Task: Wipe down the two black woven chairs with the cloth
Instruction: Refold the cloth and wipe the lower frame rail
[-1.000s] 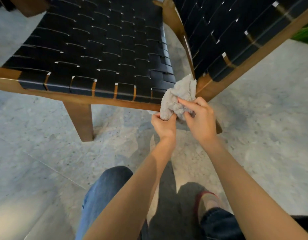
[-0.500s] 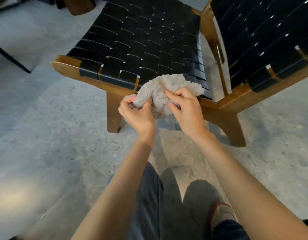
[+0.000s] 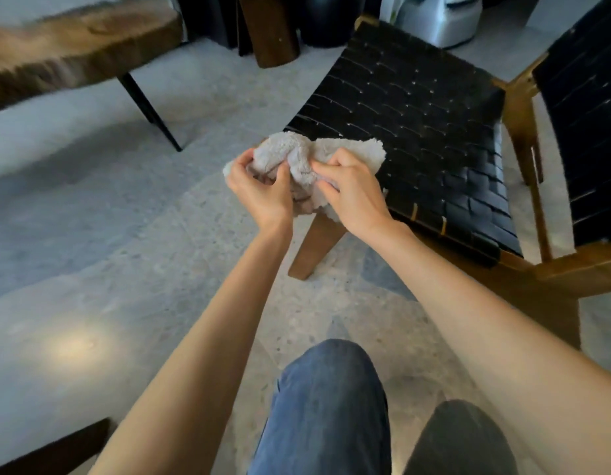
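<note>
Gripping a crumpled, fluffy pale grey-beige cloth (image 3: 355,152) at the centre of the frame, the left hand (image 3: 259,193) and the right hand (image 3: 352,193) sit side by side, knuckles toward the camera. The left fingers (image 3: 241,163) curl round the cloth's left lobe with the thumb pressed into its folds. The right fingers (image 3: 331,163) are bent and pinch the bunched middle. The cloth overlaps the front left corner of the nearer black woven chair with a brown wooden frame (image 3: 417,125), which fills the upper right; whether the two touch cannot be told. A second black woven chair (image 3: 585,114) stands just beside it at the right edge. Speckled grey stone floor (image 3: 125,252) spreads below. A rough brown wooden slab on a thin black leg (image 3: 74,46) crosses the upper left, blurred. A knee in blue jeans (image 3: 331,406) shows at lower centre.
</note>
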`<state>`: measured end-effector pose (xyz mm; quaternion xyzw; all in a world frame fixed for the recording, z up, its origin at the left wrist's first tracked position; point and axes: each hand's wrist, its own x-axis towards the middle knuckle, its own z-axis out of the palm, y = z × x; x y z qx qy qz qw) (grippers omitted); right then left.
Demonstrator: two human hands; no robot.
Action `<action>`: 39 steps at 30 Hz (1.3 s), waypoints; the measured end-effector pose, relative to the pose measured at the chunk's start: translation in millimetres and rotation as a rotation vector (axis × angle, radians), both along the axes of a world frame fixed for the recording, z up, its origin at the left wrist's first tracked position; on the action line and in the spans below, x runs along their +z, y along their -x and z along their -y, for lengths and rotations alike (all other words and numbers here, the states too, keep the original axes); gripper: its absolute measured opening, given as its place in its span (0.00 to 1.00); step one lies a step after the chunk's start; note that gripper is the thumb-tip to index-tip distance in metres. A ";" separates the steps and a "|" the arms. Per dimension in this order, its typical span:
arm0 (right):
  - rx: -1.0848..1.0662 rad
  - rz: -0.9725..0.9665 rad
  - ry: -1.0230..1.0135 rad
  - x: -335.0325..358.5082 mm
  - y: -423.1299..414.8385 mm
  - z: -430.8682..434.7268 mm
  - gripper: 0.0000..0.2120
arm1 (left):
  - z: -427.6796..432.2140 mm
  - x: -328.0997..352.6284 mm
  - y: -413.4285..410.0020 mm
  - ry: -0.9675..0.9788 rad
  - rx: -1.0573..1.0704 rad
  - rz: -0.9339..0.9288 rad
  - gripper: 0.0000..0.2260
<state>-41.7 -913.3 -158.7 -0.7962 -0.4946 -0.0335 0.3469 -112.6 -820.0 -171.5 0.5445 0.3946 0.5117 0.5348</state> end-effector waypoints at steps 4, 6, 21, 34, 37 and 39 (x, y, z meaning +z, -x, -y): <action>0.014 0.039 0.029 6.6 1.1 -26.3 0.18 | -22.4 8.4 6.0 0.009 -0.028 -0.029 0.19; 0.008 0.042 0.046 6.5 -0.2 -28.7 0.18 | -21.5 7.7 7.8 0.054 -0.052 -0.006 0.19; -0.083 0.142 0.099 -21.5 -14.4 77.2 0.24 | 95.7 -41.9 -31.9 0.226 0.070 0.033 0.19; -0.346 -0.079 0.042 -51.7 -28.5 182.4 0.21 | 187.5 -82.6 -58.3 0.411 -0.322 -0.145 0.15; -0.459 -0.115 0.056 -61.0 -31.5 220.8 0.19 | 213.5 -87.5 -58.6 0.372 -0.478 -0.228 0.15; -0.569 -0.165 0.064 -65.2 -31.6 248.5 0.18 | 228.7 -90.1 -57.2 0.312 -0.586 -0.285 0.15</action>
